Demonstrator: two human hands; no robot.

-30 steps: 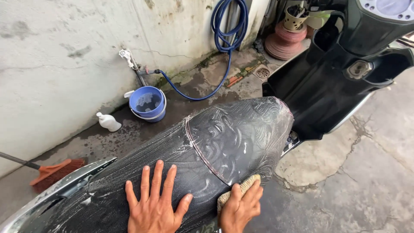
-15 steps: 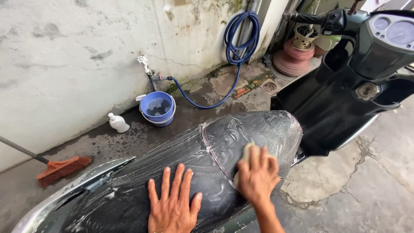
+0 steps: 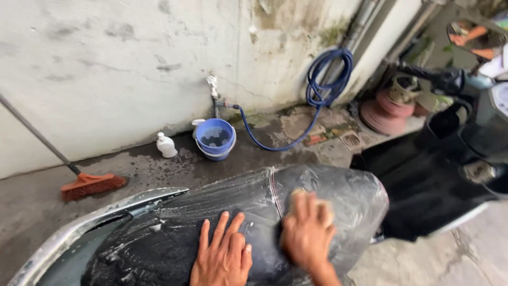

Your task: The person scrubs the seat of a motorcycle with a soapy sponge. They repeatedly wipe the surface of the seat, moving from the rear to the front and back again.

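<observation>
A black scooter seat (image 3: 338,196), wet and streaked with soap suds, fills the lower middle of the head view. My left hand (image 3: 223,255) lies flat on the seat with fingers spread, holding nothing. My right hand (image 3: 307,233) presses a yellowish sponge (image 3: 323,209) onto the top of the seat near its red seam; the hand is blurred and covers most of the sponge.
A blue bucket (image 3: 215,137) and a white bottle (image 3: 166,145) stand by the wall under a tap. A blue hose (image 3: 328,79) hangs coiled on the wall. An orange broom (image 3: 87,184) lies at left. The scooter's black body (image 3: 439,175) and handlebar stand at right.
My right hand with the sponge has moved from the seat's near side up onto its top. The left hand has stayed flat on the seat. The camera has tilted up.
</observation>
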